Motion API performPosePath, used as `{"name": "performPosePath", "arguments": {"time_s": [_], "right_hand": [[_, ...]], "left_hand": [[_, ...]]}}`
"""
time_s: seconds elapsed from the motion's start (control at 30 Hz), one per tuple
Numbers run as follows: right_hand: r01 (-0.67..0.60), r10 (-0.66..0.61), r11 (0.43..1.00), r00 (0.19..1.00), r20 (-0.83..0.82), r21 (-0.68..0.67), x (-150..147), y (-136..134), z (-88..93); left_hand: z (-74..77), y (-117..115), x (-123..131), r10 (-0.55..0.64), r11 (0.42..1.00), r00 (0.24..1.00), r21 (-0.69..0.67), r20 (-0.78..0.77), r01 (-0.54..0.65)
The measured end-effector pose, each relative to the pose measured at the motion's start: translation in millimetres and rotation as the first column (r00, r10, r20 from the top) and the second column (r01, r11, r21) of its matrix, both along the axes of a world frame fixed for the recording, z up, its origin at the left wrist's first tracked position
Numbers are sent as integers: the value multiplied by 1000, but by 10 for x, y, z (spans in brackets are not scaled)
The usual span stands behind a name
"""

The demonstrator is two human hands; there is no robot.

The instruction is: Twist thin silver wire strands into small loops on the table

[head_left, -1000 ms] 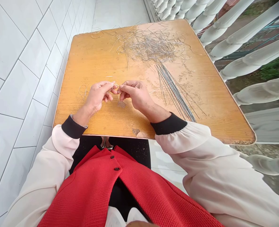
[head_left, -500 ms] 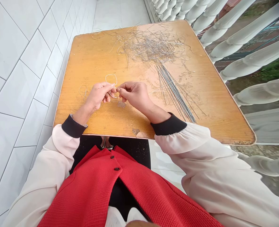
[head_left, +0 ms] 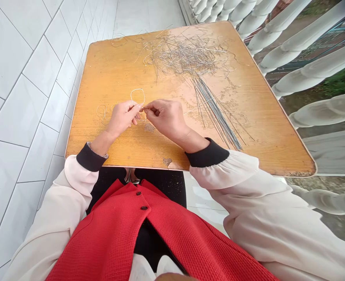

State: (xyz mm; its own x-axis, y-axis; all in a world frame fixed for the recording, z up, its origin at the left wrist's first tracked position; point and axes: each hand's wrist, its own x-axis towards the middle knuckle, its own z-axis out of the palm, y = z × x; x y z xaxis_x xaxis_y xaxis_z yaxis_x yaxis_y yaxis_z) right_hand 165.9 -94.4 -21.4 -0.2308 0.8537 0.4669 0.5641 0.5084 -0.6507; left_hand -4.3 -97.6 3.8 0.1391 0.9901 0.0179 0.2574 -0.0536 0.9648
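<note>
A pale thin wire (head_left: pixel 137 90), bent into a loop, stands up between my two hands over the near part of the table. My left hand (head_left: pixel 122 119) is closed, pinching the wire between thumb and fingers. Closed as well, my right hand (head_left: pixel 168 117) grips the wire just right of the left fingertips. Part of the lower wire curves below the fingers, and where exactly it crosses is hidden by them. Left of my left hand lies a small bent wire piece (head_left: pixel 103 113) with rounded loops.
The wooden table (head_left: pixel 114 74) has worn, chipped patches. A tangled heap of wire (head_left: pixel 191 54) sits at its far side. A bundle of straight grey wires (head_left: pixel 216 111) lies to the right. A tiled wall (head_left: pixel 17 113) borders the left, a white balustrade (head_left: pixel 303 74) the right.
My right fingers have shifted slightly up and left, closer to the left fingertips. The wire loop stays between the hands, a little higher in view.
</note>
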Motion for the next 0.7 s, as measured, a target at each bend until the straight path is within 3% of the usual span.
{"name": "performPosePath", "arguments": {"time_s": [0.17,0.3,0.43,0.7], "right_hand": [[-3,3,1000,1000,4,13,-8,-10,4],[-34,-7,978,980,-199,-205,-34,-7,39],[-175,-46,896,877,-478,-407,-33,18,69],[-353,-43,827,736,-676,-437,-20,11,96]], "left_hand": [[30,-3,12,-11,1000,1000,-18,11,11],[42,-3,27,56,998,994,-17,96,-55],[37,-12,40,72,997,985,-14,158,-71],[70,-37,49,89,995,972,-58,216,-78]]}}
